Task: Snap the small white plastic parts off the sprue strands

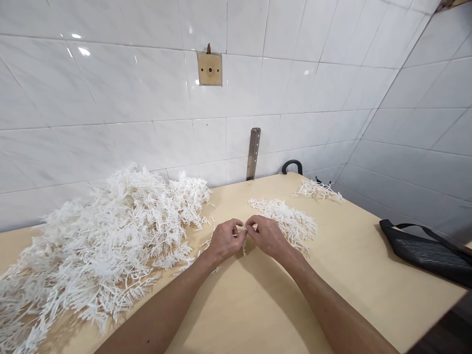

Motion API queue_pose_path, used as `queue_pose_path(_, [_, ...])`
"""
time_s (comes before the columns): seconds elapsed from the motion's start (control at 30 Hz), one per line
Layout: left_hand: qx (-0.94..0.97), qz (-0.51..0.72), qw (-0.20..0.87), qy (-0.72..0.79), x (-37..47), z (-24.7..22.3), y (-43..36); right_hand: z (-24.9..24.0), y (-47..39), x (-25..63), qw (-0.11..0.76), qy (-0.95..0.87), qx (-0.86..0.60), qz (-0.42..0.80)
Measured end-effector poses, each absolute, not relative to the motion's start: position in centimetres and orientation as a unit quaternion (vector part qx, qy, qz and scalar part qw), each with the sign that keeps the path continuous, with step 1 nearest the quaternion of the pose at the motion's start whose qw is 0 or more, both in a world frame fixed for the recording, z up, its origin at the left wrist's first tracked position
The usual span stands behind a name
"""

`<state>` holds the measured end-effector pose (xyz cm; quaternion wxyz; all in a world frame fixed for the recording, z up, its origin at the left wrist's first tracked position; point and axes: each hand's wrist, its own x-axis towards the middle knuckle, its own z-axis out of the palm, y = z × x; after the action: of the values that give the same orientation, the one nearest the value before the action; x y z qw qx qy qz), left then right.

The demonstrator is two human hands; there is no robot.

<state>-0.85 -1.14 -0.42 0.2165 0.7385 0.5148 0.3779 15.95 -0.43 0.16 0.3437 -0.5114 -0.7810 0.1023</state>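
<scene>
My left hand (227,239) and my right hand (266,235) meet over the middle of the tan table (254,305). Both are closed in a pinch on a small white sprig (244,246), mostly hidden by the fingers, with a bit hanging below them. A large heap of white branching sprigs (110,246) spreads over the left side of the table. Just beyond my right hand lies a smaller pile of white sprigs (291,221), partly behind that hand and wrist. Loose white bits are scattered beside my left hand.
A little bunch of white sprigs (319,190) lies at the table's back right. Near the right edge rests a black mesh bag (424,250). A black curved handle (292,164) and a metal strip (253,153) stand at the back edge, against the tiled wall (147,88).
</scene>
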Motion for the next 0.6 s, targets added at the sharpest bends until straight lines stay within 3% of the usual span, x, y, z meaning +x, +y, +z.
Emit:
queue_pose_path(0.37, [0.767, 0.367, 0.151, 0.504, -1.5, -0.6, -1.0, 1.0, -1.0, 15.4, 0.333, -0.746, -0.547, 0.183])
queue_pose_path(0.6, [0.805, 0.302, 0.130, 0.494, -1.5, -0.1, -1.0, 0.3, -1.2, 14.6, 0.274, -0.802, -0.529, 0.049])
